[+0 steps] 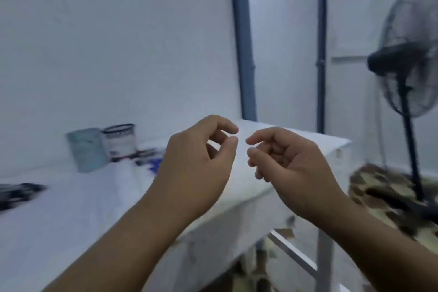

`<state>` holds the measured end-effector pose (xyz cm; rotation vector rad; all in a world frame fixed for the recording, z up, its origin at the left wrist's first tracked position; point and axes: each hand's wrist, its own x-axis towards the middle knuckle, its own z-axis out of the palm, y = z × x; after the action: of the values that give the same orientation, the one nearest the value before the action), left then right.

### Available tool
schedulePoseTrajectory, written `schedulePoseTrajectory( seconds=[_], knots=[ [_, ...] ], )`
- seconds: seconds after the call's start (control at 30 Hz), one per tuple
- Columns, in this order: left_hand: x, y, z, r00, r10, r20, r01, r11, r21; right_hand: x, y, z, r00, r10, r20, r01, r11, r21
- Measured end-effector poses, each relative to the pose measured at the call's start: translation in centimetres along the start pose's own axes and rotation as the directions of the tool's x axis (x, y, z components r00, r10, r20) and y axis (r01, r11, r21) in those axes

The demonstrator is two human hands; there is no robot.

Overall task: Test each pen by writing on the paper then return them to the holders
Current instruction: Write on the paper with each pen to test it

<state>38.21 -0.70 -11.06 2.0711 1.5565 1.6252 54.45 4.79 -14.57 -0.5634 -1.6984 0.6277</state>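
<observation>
Both of my hands hover in the air above the right part of the white table. My left hand and my right hand face each other with fingers loosely curled, and neither holds anything. Far left on the table stand two holders: a light blue one and a black mesh one. Several pens lie blurred on the table just right of the holders. The paper is not distinguishable from the white tabletop in this blurred frame.
A dark blurred object lies at the table's left edge. A black standing fan stands at the right, over a camouflage-patterned fabric. White walls and a dark door frame stand behind the table.
</observation>
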Motion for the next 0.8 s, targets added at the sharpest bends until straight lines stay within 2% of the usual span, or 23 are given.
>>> schedulePoseTrajectory(
  seconds=[0.13, 0.27, 0.43, 0.6, 0.73, 0.8],
  knots=[
    [-0.1, -2.3, -8.7, 0.996, -0.047, -0.081, 0.061, 0.981, 0.184, 3.4, -1.8, 7.6, 0.978, -0.074, 0.193, 0.074, 0.997, 0.009],
    [-1.0, -5.7, -16.2, 0.977, -0.132, -0.168, 0.181, 0.929, 0.323, 6.5, -2.6, 15.1, 0.918, -0.089, 0.386, 0.091, 0.996, 0.012],
    [-1.5, -10.5, -22.3, 0.946, -0.232, -0.225, 0.306, 0.866, 0.395, 9.3, -2.2, 23.1, 0.822, -0.091, 0.562, 0.107, 0.994, 0.004],
    [-1.0, -16.0, -27.4, 0.920, -0.359, -0.157, 0.387, 0.766, 0.513, 10.8, 0.0, 28.8, 0.700, -0.058, 0.712, 0.155, 0.985, -0.072],
    [-1.4, -20.3, -31.0, 0.838, -0.542, -0.055, 0.425, 0.588, 0.689, 11.1, 2.4, 30.4, 0.530, -0.014, 0.848, 0.277, 0.948, -0.157],
    [-2.2, -21.9, -31.8, 0.815, -0.577, -0.049, 0.437, 0.558, 0.706, 10.8, 3.4, 30.7, 0.495, -0.024, 0.868, 0.312, 0.938, -0.152]
  ],
)
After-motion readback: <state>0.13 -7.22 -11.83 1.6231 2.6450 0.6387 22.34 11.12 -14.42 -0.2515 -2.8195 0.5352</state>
